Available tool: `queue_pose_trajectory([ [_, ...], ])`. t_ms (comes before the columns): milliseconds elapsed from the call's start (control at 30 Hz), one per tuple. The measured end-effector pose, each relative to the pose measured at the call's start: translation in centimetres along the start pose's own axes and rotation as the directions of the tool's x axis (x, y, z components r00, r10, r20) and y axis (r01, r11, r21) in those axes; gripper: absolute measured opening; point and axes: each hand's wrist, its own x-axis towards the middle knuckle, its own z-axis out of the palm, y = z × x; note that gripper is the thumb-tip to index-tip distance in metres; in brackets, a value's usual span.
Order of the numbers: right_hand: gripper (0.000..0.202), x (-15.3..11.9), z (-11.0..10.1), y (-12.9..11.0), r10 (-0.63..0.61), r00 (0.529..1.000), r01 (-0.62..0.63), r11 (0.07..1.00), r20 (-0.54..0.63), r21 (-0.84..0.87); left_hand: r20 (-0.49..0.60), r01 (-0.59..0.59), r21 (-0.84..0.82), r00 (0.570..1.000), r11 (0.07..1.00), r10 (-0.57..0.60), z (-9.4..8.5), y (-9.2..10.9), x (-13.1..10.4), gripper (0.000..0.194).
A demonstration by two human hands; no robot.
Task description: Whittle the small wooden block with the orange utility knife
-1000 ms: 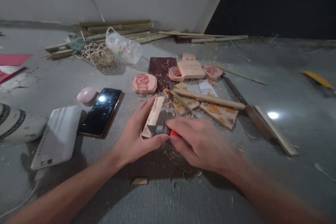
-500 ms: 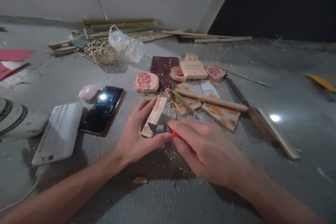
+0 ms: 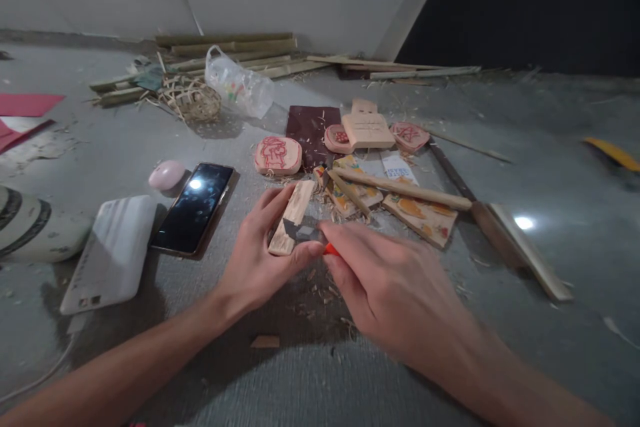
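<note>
My left hand (image 3: 260, 257) grips a small pale wooden block (image 3: 293, 217), which lies tilted between the thumb and fingers. Closed round the orange handle of a cutting knife (image 3: 305, 231), my right hand (image 3: 375, 273) is just to the right of the block. The dark blade reaches over the block's face, and my left thumb tip is beside the handle. Wood shavings (image 3: 325, 293) lie beneath the hands. Beyond them are a wooden piece with a red drawing (image 3: 278, 155) and patterned wooden pieces (image 3: 420, 217) under a stick (image 3: 400, 187).
To the left are a phone (image 3: 195, 209), a white power bank (image 3: 111, 253) with a cable, and a pink oval object (image 3: 167, 175). A plastic bag (image 3: 237, 83) and bamboo strips (image 3: 230, 47) lie near the wall. A long-handled tool (image 3: 453, 170) rests at the right.
The knife blade and my right hand have moved slightly up along the block. My left hand still holds the block, a little higher in view.
</note>
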Motion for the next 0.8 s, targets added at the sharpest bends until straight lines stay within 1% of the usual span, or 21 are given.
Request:
queue_pose_trajectory([
  [300,0.030,0.05,0.24,0.06,0.009,1.000,-0.009,1.000,-0.009,-0.024,-0.015,0.006,0.019,1.000,1.000,-0.005,0.06,-0.03,-0.25,0.064],
  [467,0.029,-0.02,0.18,0.07,0.002,0.999,-0.003,1.000,-0.035,-0.026,-0.029,0.030,-0.005,0.999,1.000,-0.030,0.12,0.02,-0.16,0.066],
  [633,0.029,-0.04,0.25,0.13,0.010,0.999,-0.010,1.000,-0.030,-0.019,-0.019,0.052,-0.010,0.998,0.999,-0.052,0.22,0.32,-0.07,0.069],
  [800,0.030,-0.11,0.26,0.02,0.009,0.998,-0.011,0.999,-0.055,-0.035,-0.023,0.066,-0.046,0.997,0.997,-0.067,0.33,0.34,-0.17,0.074],
])
